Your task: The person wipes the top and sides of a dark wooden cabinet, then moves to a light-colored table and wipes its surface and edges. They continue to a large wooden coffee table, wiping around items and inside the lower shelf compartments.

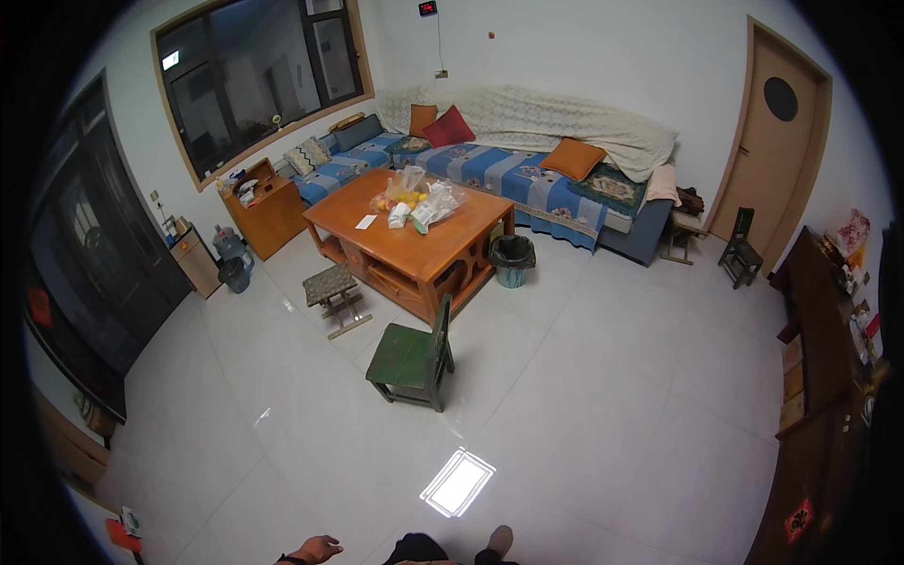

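My left hand [319, 548] shows at the bottom edge, left of my dark trouser leg, above the tiled floor. Its fingers are loosely curled, nothing is seen in it, and a dark band is at the wrist. My right hand is out of view. Before me stands a small green wooden chair [401, 354], with a folding stool [330, 284] to its left. Behind them is an orange-brown wooden coffee table [339, 206]. On it lie plastic bags [439, 205], yellow and reddish fruit [400, 200] in clear plastic, and a white card [365, 222].
A lined bin [511, 261] stands at the table's right corner. A corner sofa [487, 166] runs behind it, and a wooden cabinet [263, 212] stands left. A dark sideboard [816, 452] lines the right side. A small dark chair [741, 253] is near the door [770, 152].
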The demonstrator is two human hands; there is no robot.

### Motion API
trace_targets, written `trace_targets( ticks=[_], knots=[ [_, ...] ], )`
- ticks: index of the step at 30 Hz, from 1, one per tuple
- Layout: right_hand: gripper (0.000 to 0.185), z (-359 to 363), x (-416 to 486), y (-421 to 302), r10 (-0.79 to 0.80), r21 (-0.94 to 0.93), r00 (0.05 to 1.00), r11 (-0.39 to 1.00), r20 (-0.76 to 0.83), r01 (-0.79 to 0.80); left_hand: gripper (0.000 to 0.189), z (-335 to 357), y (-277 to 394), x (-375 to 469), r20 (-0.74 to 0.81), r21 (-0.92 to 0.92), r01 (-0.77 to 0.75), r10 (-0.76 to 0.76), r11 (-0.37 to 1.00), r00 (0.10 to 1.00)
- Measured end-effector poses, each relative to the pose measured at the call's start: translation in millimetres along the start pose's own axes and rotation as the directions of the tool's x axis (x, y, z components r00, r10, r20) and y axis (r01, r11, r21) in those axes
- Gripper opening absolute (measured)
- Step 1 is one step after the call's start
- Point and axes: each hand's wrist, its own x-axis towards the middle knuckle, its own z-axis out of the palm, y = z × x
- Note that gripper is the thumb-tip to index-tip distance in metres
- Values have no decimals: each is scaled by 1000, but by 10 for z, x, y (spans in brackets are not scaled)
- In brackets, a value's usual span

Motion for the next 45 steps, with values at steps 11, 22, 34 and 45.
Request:
trace_targets(
  ticks=[11,22,34,45],
  knots=[
    [68,-1105,1306,-240,-113,-104,993,989,-32,109,56,-378,431,1106,39,9,99,-99,995,994],
    [70,-2715,2433,-1017,84,58,995,995,-61,-80,49,-2122,1929,2874,-235,-99,-2,-21,995,972],
    [75,-4326,4823,-1021,38,49,998,998,-46,-36,52,-2860,3421,3851,-55,35,-35,37,999,998],
    [80,-5544,6051,-941,107,57,993,993,-52,-104,43,-3198,4114,4245,-97,53,-172,177,984,980]
  ],
)
